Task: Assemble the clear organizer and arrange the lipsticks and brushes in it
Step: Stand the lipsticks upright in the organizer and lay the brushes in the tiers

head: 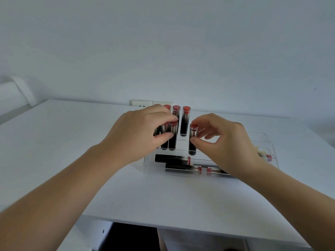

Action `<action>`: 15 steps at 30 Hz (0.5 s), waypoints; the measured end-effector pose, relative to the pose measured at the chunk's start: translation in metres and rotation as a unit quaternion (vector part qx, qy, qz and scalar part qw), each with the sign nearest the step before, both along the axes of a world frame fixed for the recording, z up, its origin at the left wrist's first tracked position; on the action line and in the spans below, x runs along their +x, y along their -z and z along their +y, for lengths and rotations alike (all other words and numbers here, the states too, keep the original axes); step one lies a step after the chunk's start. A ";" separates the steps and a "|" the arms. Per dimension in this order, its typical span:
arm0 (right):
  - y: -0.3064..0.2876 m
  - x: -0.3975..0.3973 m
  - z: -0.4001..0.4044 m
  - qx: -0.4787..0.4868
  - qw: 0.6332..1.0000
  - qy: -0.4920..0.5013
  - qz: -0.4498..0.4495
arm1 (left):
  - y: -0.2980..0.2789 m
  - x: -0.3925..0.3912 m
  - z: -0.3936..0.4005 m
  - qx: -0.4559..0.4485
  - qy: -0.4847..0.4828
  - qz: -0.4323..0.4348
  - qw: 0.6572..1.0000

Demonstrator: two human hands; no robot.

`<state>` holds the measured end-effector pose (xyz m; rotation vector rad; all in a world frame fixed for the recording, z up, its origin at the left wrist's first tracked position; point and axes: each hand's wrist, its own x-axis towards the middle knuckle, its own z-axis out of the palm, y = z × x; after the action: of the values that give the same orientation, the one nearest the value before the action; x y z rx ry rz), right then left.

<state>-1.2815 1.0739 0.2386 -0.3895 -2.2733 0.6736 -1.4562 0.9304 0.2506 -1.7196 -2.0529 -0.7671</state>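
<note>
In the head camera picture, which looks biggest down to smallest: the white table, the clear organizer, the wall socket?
1. White table
2. Clear organizer
3. Wall socket, though it is farther away and partly hidden behind the left hand.

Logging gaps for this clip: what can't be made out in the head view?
- Leftmost upright lipsticks: the left hand covers them, so their count is unclear.
- Items at the clear organizer's right end: the right hand and wrist hide all but pale tips; brushes or not, cannot tell.
- Print on the lying lipstick: too small and blurred.
- Wall socket: partly behind the left hand.
</note>
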 end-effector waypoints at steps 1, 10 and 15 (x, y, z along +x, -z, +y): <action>0.001 -0.001 0.000 0.000 1.000 0.000 0.006 | 0.001 0.000 0.001 -0.001 0.001 0.001 1.000; 0.011 -0.011 -0.001 -0.019 0.999 -0.016 0.046 | 0.002 0.000 0.009 0.015 0.008 -0.006 1.000; 0.017 -0.015 -0.002 -0.001 0.998 -0.011 0.068 | 0.002 0.002 0.009 0.035 0.009 0.007 0.999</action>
<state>-1.2968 1.0724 0.2218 -0.3108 -2.1519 0.6927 -1.4544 0.9398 0.2489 -1.7029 -1.9812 -0.8198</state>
